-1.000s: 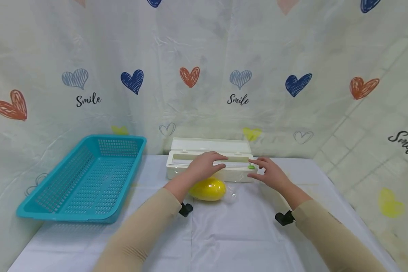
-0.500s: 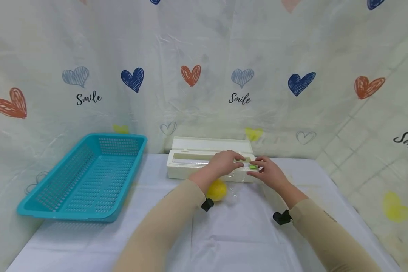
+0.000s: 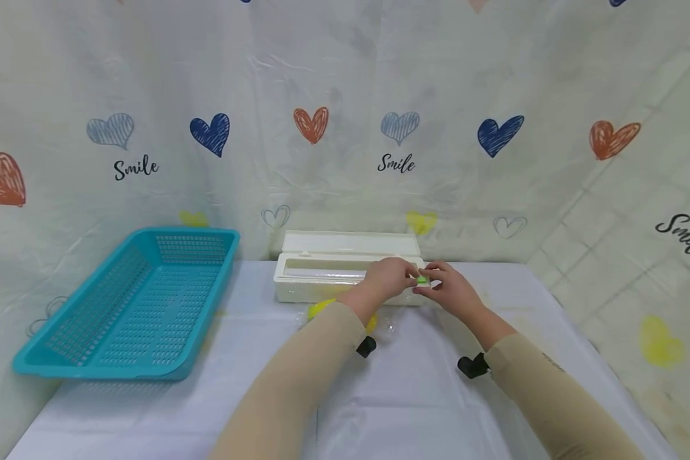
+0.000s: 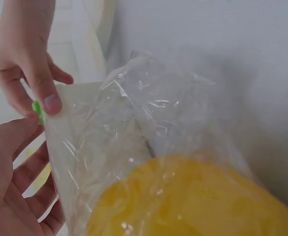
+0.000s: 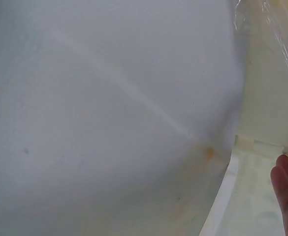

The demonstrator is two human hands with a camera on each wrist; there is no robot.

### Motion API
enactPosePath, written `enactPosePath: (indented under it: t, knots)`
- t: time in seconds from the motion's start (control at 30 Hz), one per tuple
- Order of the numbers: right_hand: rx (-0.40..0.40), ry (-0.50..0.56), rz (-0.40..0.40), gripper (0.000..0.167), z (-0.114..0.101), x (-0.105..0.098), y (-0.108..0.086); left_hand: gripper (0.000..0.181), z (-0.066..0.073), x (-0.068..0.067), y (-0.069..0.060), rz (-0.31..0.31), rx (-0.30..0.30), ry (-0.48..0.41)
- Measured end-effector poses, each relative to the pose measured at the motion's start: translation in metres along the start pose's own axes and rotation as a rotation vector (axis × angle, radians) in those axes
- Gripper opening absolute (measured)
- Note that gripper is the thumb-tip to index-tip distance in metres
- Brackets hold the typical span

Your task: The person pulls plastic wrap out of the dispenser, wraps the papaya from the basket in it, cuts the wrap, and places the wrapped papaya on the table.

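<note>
A white cling film dispenser stands at the back of the table with its lid raised. A small green slide cutter sits at its right end. My left hand pinches the cutter between thumb and fingers. My right hand grips the dispenser's right end, thumb in front and fingers behind, close beside the cutter. Clear film comes down over the dispenser's front to a rounded yellow thing wrapped in it. In the head view my left forearm partly hides that yellow thing.
A turquoise perforated basket stands on the left of the table. White cloth covers the tabletop. Right behind the dispenser hangs a curtain printed with hearts.
My left hand has moved right along the dispenser to the green cutter and now pinches it. My right hand has stayed at the dispenser's right end. The camera view has shifted slightly.
</note>
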State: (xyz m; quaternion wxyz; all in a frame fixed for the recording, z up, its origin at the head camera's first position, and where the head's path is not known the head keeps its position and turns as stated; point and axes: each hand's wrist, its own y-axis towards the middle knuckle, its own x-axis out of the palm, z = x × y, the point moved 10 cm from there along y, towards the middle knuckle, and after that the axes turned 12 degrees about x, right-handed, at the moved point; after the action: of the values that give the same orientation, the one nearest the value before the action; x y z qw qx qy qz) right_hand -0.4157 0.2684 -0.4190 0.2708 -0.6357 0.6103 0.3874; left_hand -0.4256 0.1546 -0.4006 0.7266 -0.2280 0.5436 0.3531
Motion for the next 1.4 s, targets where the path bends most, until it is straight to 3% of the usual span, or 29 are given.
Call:
enactPosePath:
  t: [0.47, 0.7, 0.9, 1.13, 1.4]
  knots:
    - [0.008, -0.060, 0.048, 0.044, -0.003, -0.005, -0.001, 0.024, 0.011, -0.006, 0.006, 0.027, -0.025, 0.123]
    - [0.024, -0.131, 0.041, 0.044, -0.004, -0.004, 0.000, 0.021, 0.013, -0.010, 0.008, 0.001, -0.034, 0.181]
    - [0.080, -0.113, 0.021, 0.052, -0.003, -0.006, -0.003, 0.019, 0.012, -0.011, 0.007, -0.014, -0.016, 0.198]
    - [0.046, -0.138, 0.042, 0.048, -0.009, -0.006, -0.002, 0.015, 0.010, -0.016, 0.003, -0.053, -0.007, 0.242]
    - [0.120, -0.133, 0.011, 0.054, -0.001, -0.004, -0.004, 0.015, 0.002, -0.014, -0.002, -0.095, -0.035, 0.206]
